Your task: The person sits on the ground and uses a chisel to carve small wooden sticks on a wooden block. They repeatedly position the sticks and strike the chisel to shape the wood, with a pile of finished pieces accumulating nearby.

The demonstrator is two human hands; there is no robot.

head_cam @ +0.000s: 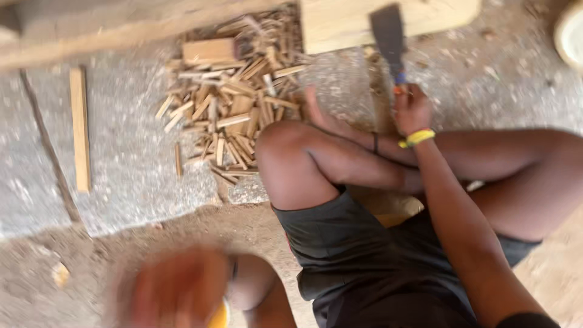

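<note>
My right hand [412,109], with a yellow band at the wrist, is closed around the handle of a dark flat-bladed chopping knife [387,33]. The blade points away from me and lies over a pale wooden board [340,24]. My left hand [176,290] is a blur at the bottom left, close to the camera, with something yellow-orange [220,316] at its edge. Whether it holds that thing I cannot tell. My bare legs are crossed on the ground, one knee [285,143] up beside a heap of several short split wood sticks [234,103].
A long thin wooden slat [79,129] lies alone on the grey stone ground to the left. A small wooden block [208,51] sits at the top of the stick heap. A pale round rim [571,33] shows at the top right corner. Sandy dirt lies in front.
</note>
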